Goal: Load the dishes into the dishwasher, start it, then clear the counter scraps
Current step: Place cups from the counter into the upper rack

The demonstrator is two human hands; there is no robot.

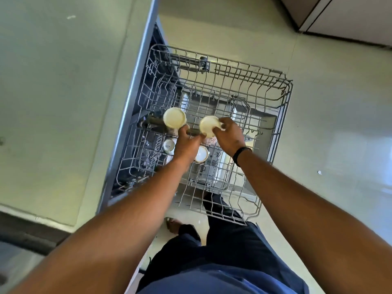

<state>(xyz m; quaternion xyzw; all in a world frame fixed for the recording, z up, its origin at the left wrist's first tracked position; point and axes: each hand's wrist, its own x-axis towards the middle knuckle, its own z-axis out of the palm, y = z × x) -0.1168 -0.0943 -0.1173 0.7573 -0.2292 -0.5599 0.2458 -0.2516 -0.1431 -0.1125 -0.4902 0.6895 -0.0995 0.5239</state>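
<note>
The dishwasher's grey wire upper rack (282, 96) is pulled out over the floor. My left hand (187, 143) grips the handle of a cream cup (174, 117) held upside down above the rack's left side. My right hand (230, 134) holds a second cream cup (209, 124), also bottom up, just to the right of the first. Under my hands, two more white cups (169, 145) (201, 153) sit in the rack, one with printed letters. A black band circles my right wrist.
A pale counter (53, 92) runs along the left above the dishwasher's opening (157, 66). The open door lies below the rack. My legs in dark trousers and a bare foot (172, 224) stand on the glossy floor. Cabinets (339, 15) sit at the top right.
</note>
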